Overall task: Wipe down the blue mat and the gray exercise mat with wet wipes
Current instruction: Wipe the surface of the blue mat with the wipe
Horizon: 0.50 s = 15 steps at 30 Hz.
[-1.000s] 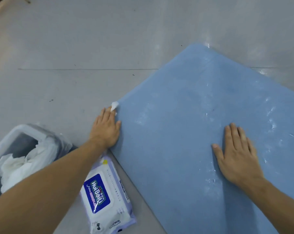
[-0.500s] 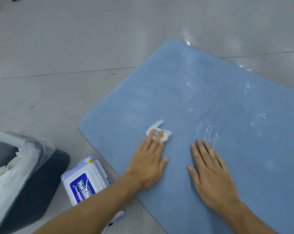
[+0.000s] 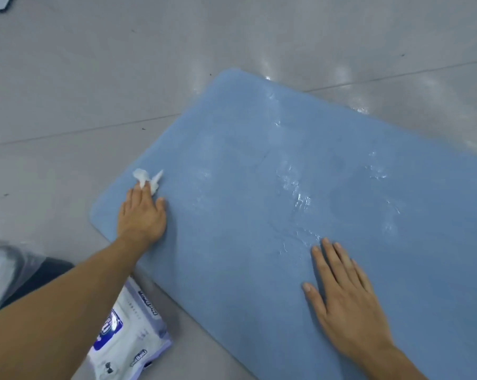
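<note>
Left hand [image 3: 142, 218], right hand [image 3: 347, 304], both flat

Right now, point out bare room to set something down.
Bare grey tiled floor lies beyond the far and left edges of the light blue foam mat. The mat between the left hand and right hand is free but wet. Crowded: near-left floor, with white wet-wipe pack and plastic-lined bin.

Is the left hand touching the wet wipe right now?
Touching. The head view shows the left hand pressing the crumpled wet wipe onto the blue mat with straight fingers.
</note>
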Each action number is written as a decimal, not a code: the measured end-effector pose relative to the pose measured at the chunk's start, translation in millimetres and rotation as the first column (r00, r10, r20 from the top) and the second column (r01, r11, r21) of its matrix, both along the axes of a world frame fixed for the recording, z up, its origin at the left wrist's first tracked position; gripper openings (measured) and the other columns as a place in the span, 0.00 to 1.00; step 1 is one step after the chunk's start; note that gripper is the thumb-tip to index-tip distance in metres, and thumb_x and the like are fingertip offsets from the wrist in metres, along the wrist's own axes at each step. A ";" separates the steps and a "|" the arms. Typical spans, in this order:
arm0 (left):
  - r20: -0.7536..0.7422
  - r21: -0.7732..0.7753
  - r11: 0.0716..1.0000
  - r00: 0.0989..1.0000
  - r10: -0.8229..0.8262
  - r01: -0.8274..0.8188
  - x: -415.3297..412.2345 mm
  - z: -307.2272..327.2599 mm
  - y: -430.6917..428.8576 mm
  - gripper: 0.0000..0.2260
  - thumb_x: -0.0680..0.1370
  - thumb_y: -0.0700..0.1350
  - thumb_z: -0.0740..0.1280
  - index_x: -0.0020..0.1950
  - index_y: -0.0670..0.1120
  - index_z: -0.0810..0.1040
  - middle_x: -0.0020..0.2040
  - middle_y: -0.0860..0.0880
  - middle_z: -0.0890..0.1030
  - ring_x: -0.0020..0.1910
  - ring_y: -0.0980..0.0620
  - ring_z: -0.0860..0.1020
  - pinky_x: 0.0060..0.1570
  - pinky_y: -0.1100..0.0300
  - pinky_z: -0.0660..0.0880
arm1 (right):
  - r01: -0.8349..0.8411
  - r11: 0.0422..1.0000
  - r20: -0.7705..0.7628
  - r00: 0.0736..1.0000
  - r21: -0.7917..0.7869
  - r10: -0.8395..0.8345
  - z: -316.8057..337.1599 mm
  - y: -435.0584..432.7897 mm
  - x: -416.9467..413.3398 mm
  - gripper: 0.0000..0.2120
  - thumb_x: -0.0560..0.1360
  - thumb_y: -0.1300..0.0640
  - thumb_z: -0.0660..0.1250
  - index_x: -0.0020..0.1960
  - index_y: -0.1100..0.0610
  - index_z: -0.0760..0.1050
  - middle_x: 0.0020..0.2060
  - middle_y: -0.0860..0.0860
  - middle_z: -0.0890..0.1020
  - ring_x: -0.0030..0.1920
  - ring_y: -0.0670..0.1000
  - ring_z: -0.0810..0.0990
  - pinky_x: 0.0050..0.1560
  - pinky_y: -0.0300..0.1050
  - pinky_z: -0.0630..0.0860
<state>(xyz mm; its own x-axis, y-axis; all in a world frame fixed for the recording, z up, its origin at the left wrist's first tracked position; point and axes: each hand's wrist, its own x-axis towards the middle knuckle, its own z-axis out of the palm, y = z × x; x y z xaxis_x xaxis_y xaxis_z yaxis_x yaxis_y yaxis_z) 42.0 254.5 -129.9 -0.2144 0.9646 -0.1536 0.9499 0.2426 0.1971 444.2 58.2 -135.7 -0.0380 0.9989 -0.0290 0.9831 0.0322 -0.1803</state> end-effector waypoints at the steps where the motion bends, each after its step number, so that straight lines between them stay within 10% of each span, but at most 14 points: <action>1: 0.009 -0.004 0.999 0.999 0.032 -0.032 -1.3 -0.7 -2.3 0.28 0.86 0.51 0.56 0.83 0.40 0.56 0.81 0.37 0.60 0.80 0.36 0.59 0.78 0.40 0.56 | 0.002 1.000 -0.002 1.000 0.004 -0.002 -1.1 -0.3 -0.9 0.33 0.83 0.39 0.51 0.83 0.54 0.60 0.83 0.49 0.59 0.83 0.50 0.54 0.81 0.47 0.48; 15: 0.009 0.054 0.694 0.694 -0.720 0.718 124.2 -0.9 -187.7 0.28 0.86 0.56 0.54 0.84 0.48 0.56 0.85 0.55 0.49 0.84 0.49 0.46 0.80 0.46 0.50 | 0.013 0.997 -0.009 1.000 0.077 -0.013 -2.1 -2.8 -7.3 0.33 0.82 0.42 0.52 0.82 0.57 0.63 0.82 0.54 0.62 0.82 0.54 0.58 0.80 0.54 0.55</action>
